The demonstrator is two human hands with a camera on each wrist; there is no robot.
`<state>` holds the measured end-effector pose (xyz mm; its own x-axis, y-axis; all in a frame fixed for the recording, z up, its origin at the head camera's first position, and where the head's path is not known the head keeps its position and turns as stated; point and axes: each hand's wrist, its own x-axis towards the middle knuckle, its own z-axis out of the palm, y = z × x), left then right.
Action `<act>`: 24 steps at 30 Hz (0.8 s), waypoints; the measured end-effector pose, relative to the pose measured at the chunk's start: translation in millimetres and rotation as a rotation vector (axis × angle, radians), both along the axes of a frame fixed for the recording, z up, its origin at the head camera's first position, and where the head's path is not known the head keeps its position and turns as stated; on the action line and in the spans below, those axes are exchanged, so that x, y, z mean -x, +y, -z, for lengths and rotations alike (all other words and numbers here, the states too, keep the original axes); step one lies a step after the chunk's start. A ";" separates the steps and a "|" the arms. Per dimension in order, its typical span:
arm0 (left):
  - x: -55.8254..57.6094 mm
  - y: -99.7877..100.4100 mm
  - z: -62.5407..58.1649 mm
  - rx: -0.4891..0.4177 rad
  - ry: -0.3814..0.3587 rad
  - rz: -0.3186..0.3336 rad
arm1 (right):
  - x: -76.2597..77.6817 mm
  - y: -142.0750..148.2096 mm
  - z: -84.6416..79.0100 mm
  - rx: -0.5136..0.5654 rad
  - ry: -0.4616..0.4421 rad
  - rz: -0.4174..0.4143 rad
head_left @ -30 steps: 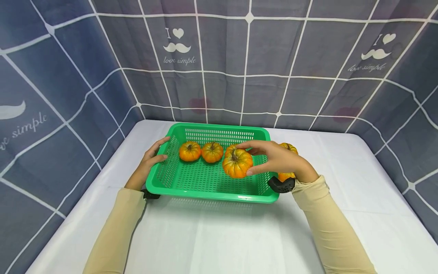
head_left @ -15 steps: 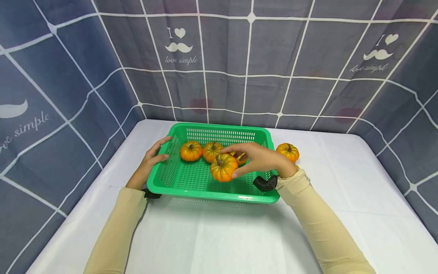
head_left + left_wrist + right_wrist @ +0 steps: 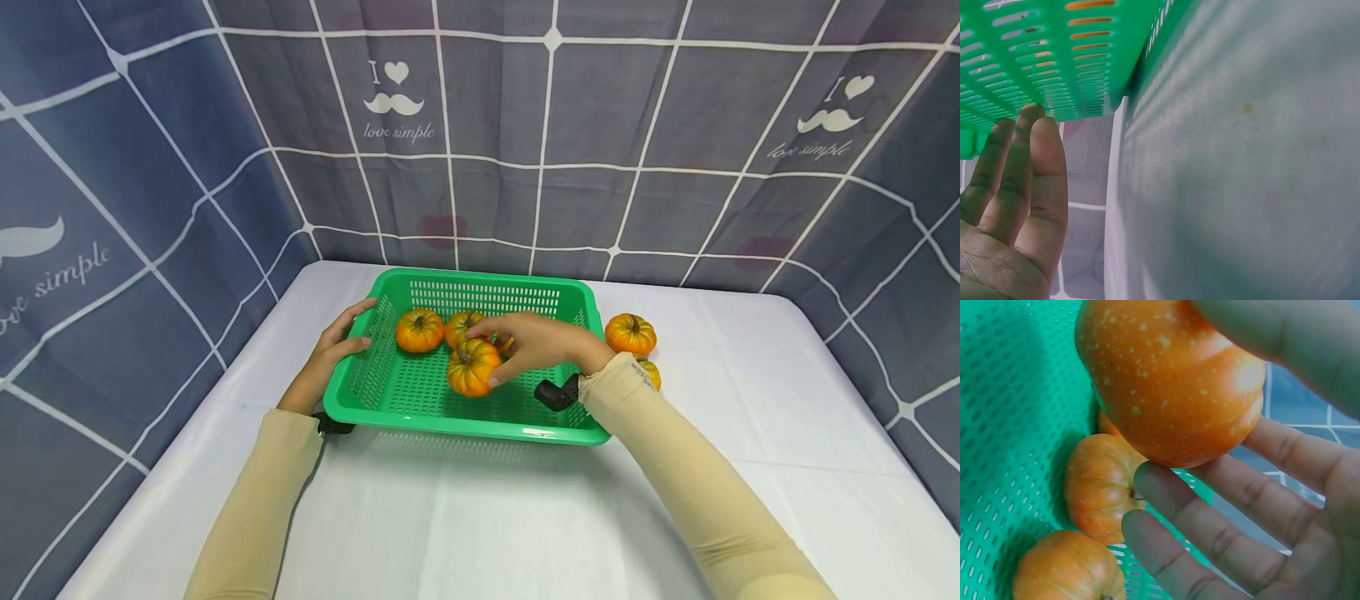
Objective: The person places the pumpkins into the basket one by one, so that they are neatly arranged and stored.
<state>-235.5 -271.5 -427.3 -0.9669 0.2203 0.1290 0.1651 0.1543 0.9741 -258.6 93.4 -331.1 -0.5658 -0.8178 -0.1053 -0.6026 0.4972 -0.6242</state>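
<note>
My right hand (image 3: 532, 342) holds a small orange pumpkin (image 3: 472, 368) between thumb and fingers, over the inside of a green plastic basket (image 3: 450, 427). Close up in the right wrist view, the held pumpkin (image 3: 1172, 381) hangs above other pumpkins. Behind it in the basket sit a pumpkin (image 3: 419, 331) on the left and another pumpkin (image 3: 461, 323) beside it; a third is mostly hidden by my right hand. My left hand (image 3: 330, 354) grips the basket's left side, thumb over the rim. Its fingers (image 3: 1047, 169) lie against the outside of the slotted wall.
Right of the basket, a pumpkin (image 3: 631, 334) stands on the white tablecloth (image 3: 757, 400), with another pumpkin (image 3: 651, 372) partly hidden by my right sleeve. A grey checked curtain (image 3: 495, 200) encloses the table at the back and sides.
My right hand has carried the pumpkin leftward across the basket. The pumpkins outside on the right have come into fuller view. My left hand keeps its place on the basket.
</note>
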 end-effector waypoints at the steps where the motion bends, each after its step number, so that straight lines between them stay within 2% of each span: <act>1: 0.3 -0.2 0.2 -0.004 -0.003 0.001 | 1.4 -2.3 0.8 -0.016 0.002 0.002; 14: 1.3 -0.7 0.2 0.012 -0.001 -0.004 | 17.4 -32.0 15.6 -0.129 -0.022 0.011; 24: 0.5 -1.6 1.1 -0.023 -0.004 0.014 | 22.1 -50.6 24.4 -0.139 -0.079 0.010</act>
